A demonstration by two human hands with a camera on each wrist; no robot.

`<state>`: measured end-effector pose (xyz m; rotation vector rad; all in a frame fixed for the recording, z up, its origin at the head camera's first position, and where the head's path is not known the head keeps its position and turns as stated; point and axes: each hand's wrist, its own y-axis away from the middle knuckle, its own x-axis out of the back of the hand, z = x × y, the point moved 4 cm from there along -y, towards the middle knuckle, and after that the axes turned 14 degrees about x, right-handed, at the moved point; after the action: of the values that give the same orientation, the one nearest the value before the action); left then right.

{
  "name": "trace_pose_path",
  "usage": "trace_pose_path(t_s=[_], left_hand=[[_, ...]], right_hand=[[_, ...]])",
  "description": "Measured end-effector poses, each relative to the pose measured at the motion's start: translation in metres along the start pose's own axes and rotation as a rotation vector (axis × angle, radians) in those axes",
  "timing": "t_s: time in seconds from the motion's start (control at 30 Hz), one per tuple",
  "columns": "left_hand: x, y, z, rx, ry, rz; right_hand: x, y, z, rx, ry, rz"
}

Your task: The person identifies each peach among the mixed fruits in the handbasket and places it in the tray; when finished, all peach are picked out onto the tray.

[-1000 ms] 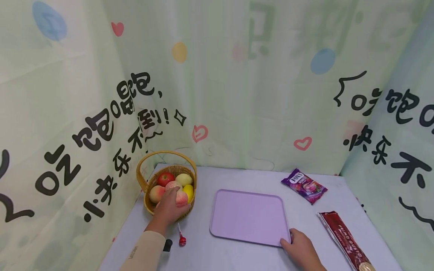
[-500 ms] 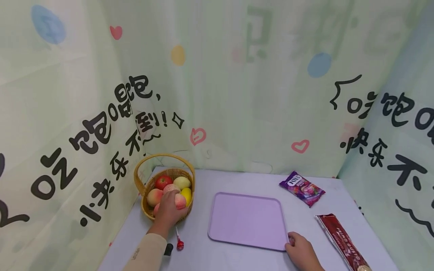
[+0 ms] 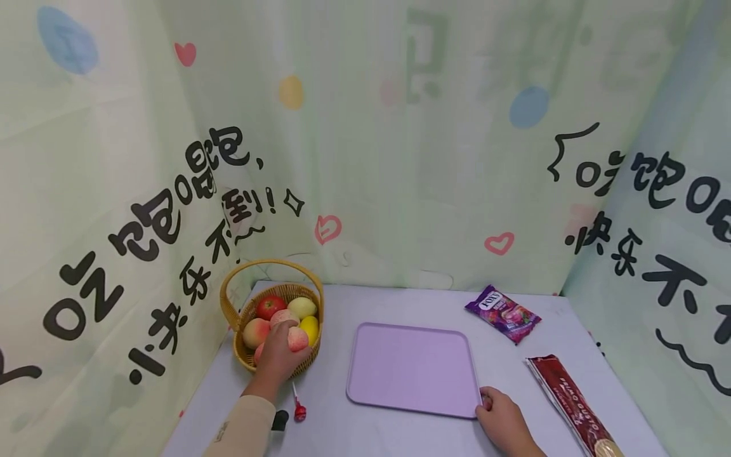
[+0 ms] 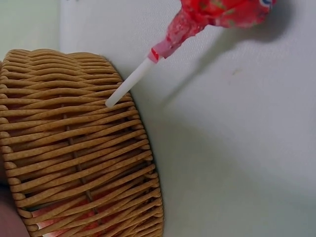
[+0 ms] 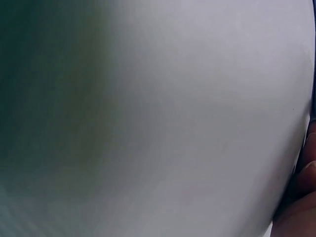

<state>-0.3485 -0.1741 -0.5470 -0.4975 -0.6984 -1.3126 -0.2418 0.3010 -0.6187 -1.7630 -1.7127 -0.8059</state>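
At the left, my left hand (image 3: 278, 357) reaches over the front rim of a wicker basket (image 3: 243, 359). Its thumb and fingers lie around a pink peach (image 3: 297, 339), partly covering it. Around that peach sit a red apple (image 3: 270, 308), a yellow lemon (image 3: 309, 329), a pale green-yellow fruit (image 3: 302, 308) and more peaches. On the right, my right hand (image 3: 505, 419) grips the near right corner of a flat purple tray (image 3: 412, 370). The right wrist view shows only fingers (image 5: 307, 175) at its right edge.
A red lollipop (image 3: 299, 411) lies just in front of the basket, its white stick towards the wicker. Right of the tray are a purple candy bag (image 3: 503, 314) and a long dark red packet (image 3: 573, 406). Printed curtains (image 3: 365, 158) enclose the white table.
Both hands keep their places on the peach and the tray corner. The whole head view shifts slightly left; basket, tray and packets stay put relative to each other.
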Motion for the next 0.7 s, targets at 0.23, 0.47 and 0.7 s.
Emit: trace_pose_path(t_s=[0.23,0.47,0.7], left_hand=[[0.002,0.000,-0.001,-0.004,0.007,-0.017],[0.007,0.001,-0.003,0.037,0.014,-0.053],[0.016,0.006,0.001,0.062,0.043,-0.059]], right_hand=[[0.001,0.001,-0.002,0.005,-0.003,-0.006],[0.002,0.002,-0.004,0.017,-0.006,-0.002],[0.001,0.002,-0.004,-0.010,-0.024,-0.009]])
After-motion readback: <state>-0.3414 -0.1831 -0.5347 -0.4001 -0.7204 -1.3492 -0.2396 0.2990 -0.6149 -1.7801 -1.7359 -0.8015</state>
